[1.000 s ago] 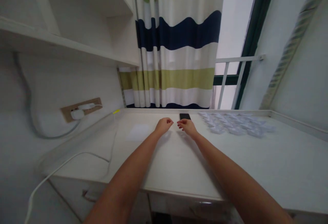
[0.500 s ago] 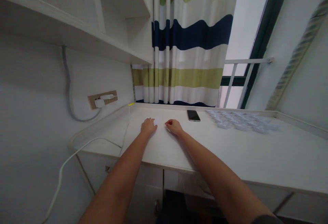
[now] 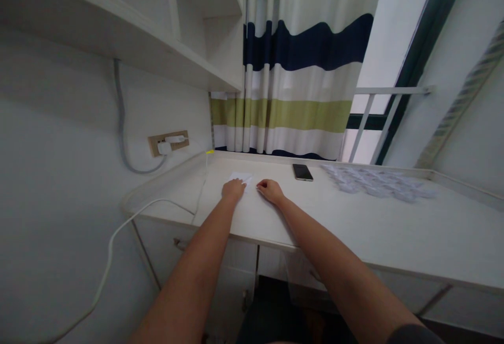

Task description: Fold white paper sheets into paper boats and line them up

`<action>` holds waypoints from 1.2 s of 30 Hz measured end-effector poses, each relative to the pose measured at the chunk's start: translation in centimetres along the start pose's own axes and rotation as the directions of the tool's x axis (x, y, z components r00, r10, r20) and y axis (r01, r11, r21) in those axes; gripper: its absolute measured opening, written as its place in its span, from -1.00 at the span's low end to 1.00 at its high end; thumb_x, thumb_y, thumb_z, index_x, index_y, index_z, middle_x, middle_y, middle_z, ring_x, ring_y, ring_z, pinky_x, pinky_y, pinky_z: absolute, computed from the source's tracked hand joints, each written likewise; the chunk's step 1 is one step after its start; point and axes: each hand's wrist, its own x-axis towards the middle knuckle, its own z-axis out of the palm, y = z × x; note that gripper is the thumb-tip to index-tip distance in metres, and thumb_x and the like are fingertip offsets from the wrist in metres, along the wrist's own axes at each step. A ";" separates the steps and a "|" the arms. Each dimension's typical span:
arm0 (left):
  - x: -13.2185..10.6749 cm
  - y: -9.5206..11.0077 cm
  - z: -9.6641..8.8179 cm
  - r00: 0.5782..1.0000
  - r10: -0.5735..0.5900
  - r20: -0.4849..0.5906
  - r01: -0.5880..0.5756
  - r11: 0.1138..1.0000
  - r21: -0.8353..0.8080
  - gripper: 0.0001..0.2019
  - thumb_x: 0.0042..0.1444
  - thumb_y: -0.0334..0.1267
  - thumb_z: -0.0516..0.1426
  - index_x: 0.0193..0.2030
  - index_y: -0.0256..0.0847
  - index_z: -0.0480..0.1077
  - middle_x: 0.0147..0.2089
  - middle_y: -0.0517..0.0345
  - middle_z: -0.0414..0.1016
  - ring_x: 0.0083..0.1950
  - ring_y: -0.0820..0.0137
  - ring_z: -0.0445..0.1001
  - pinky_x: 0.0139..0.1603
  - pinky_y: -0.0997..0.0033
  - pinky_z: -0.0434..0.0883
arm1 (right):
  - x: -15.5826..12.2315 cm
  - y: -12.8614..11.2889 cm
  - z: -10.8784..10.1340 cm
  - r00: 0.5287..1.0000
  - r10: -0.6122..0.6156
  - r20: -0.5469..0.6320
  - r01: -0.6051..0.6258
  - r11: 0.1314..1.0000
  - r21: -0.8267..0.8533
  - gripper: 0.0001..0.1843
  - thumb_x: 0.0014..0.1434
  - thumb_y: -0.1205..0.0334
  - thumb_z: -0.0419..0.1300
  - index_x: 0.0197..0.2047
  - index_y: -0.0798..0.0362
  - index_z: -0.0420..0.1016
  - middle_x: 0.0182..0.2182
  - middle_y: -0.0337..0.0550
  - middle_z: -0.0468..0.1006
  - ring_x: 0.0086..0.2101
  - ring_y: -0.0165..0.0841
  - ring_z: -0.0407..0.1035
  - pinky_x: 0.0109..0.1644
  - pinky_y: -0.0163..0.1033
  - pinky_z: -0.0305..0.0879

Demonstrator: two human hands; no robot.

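A white sheet of paper, hard to tell from the pale desk, lies on the desktop. My left hand rests on its near part, fingers stretched out and pressing flat. Just to the right, my right hand is closed, thumb and fingertips drawn together at the desk surface. Whatever sits between those fingertips, if anything, is too small to make out. Farther right and back, a dark phone lies face up.
Many folded white paper pieces lie spread at the back right of the desk. A white cable crosses the left end. A wall socket holds plugs. Shelves overhang the left side, and a striped curtain hangs behind.
The view has shifted slightly. More of the white paper shows beyond my left hand, which now lies lower on it. My right hand stays closed nearby.
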 end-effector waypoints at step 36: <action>-0.6 19.1 3.5 0.984 0.160 0.081 0.096 -0.088 -0.991 -0.75 -0.29 -0.20 0.27 -0.50 -0.34 0.42 -0.58 0.14 0.43 -0.54 0.47 0.35 -0.49 0.50 0.28 | -8.8 12.8 -14.5 0.930 0.365 0.031 -0.247 0.562 0.789 -0.88 -0.21 0.36 0.27 -0.50 0.14 0.43 -0.56 -0.19 0.48 -0.54 -0.46 0.35 -0.43 -0.35 0.31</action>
